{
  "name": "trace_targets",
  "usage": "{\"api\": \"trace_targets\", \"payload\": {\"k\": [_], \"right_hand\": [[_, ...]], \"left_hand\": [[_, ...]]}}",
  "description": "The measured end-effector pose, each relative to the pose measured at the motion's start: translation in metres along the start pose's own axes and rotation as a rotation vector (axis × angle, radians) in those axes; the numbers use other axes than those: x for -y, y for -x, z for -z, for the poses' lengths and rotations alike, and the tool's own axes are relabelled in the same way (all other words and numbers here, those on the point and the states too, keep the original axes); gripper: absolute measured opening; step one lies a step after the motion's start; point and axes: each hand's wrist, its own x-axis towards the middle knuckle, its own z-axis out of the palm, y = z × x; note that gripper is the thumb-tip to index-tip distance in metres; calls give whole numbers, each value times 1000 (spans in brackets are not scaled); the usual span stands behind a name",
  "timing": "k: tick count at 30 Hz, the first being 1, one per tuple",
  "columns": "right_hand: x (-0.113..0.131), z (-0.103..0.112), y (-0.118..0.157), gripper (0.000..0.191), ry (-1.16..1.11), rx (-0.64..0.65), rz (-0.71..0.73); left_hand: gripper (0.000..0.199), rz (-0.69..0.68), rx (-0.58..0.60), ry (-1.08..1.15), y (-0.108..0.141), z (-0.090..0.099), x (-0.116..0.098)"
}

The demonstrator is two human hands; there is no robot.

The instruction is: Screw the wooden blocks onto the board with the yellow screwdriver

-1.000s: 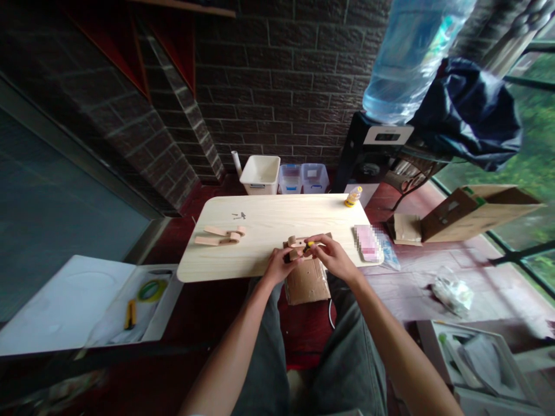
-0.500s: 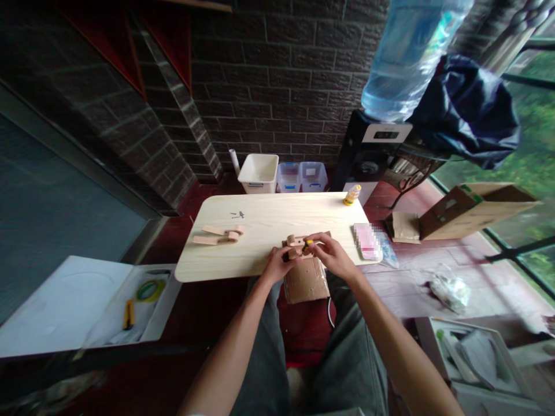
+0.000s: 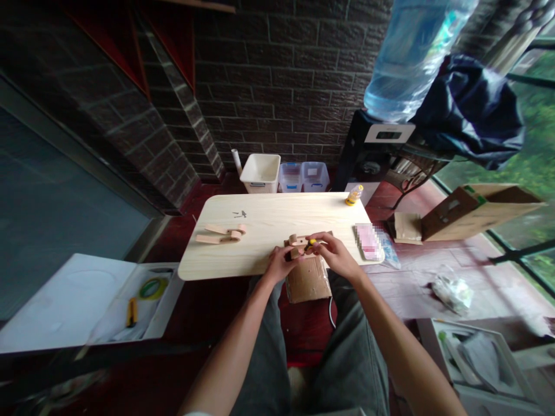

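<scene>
Near the front edge of the pale table, my left hand grips a small wooden piece. My right hand is closed on a short yellow and black tool, which it holds against or just beside that piece. Another wooden piece with a rounded end lies just behind. Beneath the work is a sheet of cardboard that hangs over the table edge toward my lap. The tool's tip is too small to make out.
Two wooden pieces lie on the table's left, with several small dark screws behind them. A yellow-capped bottle stands at the back right, and a pink packet lies at the right edge. An open white box is lower left.
The whole view has shifted slightly, moving the scene a little to the right. Both hands keep nearly the same place and grip.
</scene>
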Motion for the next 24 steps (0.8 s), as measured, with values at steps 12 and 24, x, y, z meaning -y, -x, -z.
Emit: {"api": "trace_targets", "payload": {"k": [12,24], "right_hand": [[-2,-5,2,37,-13,-30,5],[-2,1,2,38,20,-20,8]], "left_hand": [[37,-5,-8,11,-2,-3,3],[39,17,-1,11,-1,-3,2]]}}
